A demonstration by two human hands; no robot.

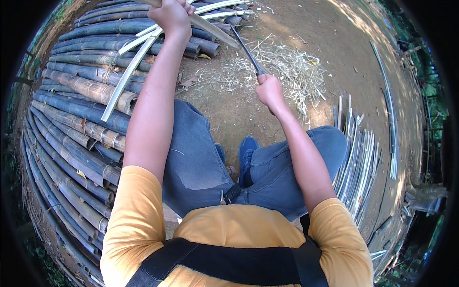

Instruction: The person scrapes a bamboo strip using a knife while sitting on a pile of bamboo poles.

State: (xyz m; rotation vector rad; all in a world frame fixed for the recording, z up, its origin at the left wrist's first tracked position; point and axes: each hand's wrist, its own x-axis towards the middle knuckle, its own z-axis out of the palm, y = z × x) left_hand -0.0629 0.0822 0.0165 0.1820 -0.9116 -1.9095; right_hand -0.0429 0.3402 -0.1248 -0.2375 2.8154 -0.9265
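At the top of the head view, my left hand (171, 18) is closed round a pale split bamboo strip (215, 32), which slants down to the right. My right hand (270, 93), lower and to the right, grips the handle of a long knife (246, 51). Its dark, narrow blade points up and left, and the tip lies close to the strip. Whether blade and strip touch, I cannot tell. Several more pale bamboo strips (129, 79) lie across the poles beneath my left hand and forearm.
A big pile of dark bamboo poles (91, 83) fills the left side. Curly pale shavings (294, 71) cover the dirt ahead. Beside my right knee lies a stack of split bamboo strips (358, 158). Long thin pieces (389, 110) lie farther right.
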